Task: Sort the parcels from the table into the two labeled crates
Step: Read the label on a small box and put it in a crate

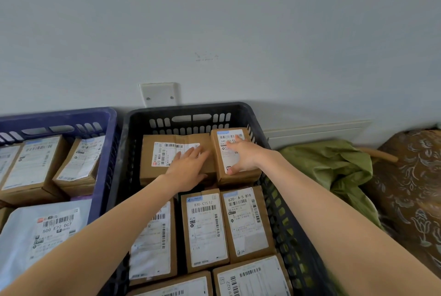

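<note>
Both hands deep in the black crate [133,128], working the far row. Right hand [241,156] spread flat on the small box [235,156] in the far right corner, fingers open across its label, thumb hooked over the near edge: a loose, wide grip, pressing more than holding. Left hand [188,169] laid palm-down on the wide box [174,157] just beside it, also open, holding nothing.

Best done slowly here: keep the wide box pinned with the left palm, then nudge the small box back against the crate wall and flush to its neighbour, label up. Worth seating it level, not tilted on the row below. Nearer rows already packed tight with labelled boxes [205,229]. Blue crate [105,133] at left likewise loaded, with a grey mailing bag [40,231] at its near end. No tabletop in view.
</note>
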A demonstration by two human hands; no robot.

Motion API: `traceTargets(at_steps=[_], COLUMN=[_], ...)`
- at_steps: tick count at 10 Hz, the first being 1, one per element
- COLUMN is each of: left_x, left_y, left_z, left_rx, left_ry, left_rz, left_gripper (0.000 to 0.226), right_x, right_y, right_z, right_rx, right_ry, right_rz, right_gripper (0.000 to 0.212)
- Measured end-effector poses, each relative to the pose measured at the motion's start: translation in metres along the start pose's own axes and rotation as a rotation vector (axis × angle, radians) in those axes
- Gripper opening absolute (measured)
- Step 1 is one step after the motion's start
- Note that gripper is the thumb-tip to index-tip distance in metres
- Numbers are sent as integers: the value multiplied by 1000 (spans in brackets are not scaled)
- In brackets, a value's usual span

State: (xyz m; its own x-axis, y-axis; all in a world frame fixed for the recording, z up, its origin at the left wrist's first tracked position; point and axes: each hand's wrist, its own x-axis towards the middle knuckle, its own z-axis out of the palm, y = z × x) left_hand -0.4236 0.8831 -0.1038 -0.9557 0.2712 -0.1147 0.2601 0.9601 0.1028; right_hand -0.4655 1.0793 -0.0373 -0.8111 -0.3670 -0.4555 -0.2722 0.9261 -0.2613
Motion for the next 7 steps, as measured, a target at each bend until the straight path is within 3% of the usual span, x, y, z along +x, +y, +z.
traceTargets(at_steps=[3, 5, 7], left_x=[2, -11, -45], left_y=[-14, -15, -9], left_z=[-2, -21, -45], left_rx=[45, -14, -1], left_ry=[-91, -141, -77], left_rz=[-31, -27, -41], left_gripper=[67, 59, 56], right_x=[-3, -17, -56], right_y=[-1, -7, -15], right_z=[1, 5, 20], right_rx=[65, 139, 271], right_ry=[49, 119, 193], right_rz=[-44, -10, 8], right_gripper=[96, 79, 64])
